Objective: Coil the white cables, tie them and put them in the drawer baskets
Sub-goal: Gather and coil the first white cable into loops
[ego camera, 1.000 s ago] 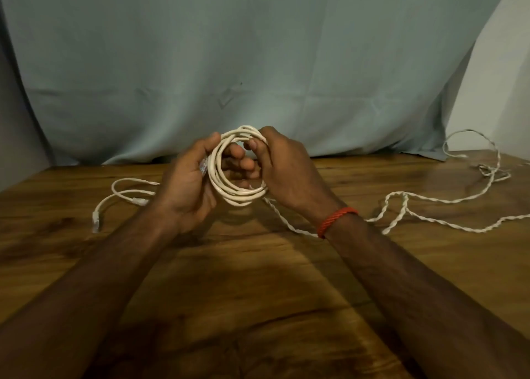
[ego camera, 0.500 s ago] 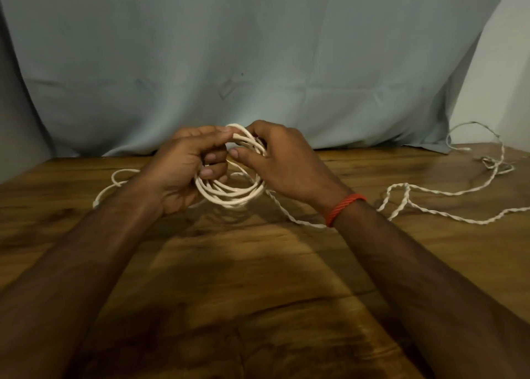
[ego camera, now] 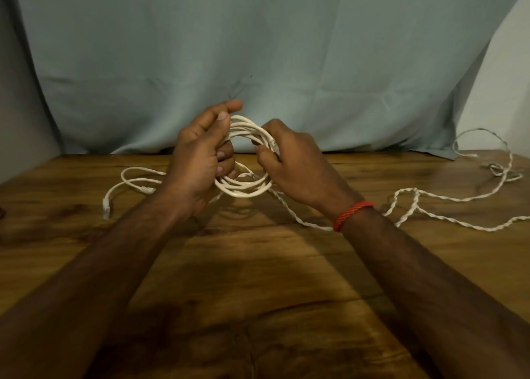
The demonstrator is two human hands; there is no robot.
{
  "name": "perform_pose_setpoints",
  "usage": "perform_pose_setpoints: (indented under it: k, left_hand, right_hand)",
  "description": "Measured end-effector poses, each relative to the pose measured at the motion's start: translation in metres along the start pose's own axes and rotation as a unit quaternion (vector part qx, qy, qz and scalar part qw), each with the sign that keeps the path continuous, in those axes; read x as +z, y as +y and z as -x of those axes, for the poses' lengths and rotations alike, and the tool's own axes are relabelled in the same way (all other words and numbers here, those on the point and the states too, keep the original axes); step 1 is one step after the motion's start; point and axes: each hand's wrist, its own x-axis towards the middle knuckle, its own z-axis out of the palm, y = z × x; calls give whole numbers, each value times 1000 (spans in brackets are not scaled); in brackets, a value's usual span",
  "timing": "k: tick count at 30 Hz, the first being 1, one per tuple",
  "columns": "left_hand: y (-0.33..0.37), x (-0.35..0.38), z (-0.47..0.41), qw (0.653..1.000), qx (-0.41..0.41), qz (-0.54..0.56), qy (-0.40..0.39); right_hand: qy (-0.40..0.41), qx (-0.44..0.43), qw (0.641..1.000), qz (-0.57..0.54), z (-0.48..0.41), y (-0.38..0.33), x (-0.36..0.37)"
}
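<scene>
Both hands hold the smooth white round cable coil [ego camera: 243,193] up just above the brown wooden table [ego camera: 258,292]. The left hand [ego camera: 198,160] grips its left side, lower fingers curled through the loops and index finger straight. The right hand [ego camera: 298,166] pinches the right side, where a plug end seems tucked in. My read: pin the turns with the left, wrap the loose white plug-ended tail [ego camera: 134,181] (on the table at left, likely this cable's) crosswise round the bundle, and cinch it so the loops don't spring. The twisted white cable [ego camera: 407,190] lies uncoiled at right. No drawer baskets in view, so contents unknown.
</scene>
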Motion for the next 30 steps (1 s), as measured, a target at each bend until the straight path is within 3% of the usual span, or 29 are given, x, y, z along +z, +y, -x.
perform_pose_setpoints:
  k: [12, 16, 24, 30]
  left_hand:
    - [-13, 5, 3, 972, 121, -184, 78]
    - [-11, 4, 3, 963, 153, -207, 76]
    - [-9, 5, 1, 998, 29, -50, -4]
    - [-4, -5, -5, 995, -47, -86, -26]
  right_hand:
    - [-16, -49, 989, 141, 1, -2, 0]
    - [-10, -59, 991, 117, -1, -3, -1]
    - [11, -84, 987, 138, 2, 2, -12]
    - [-42, -105, 977, 182, 3, -2, -19]
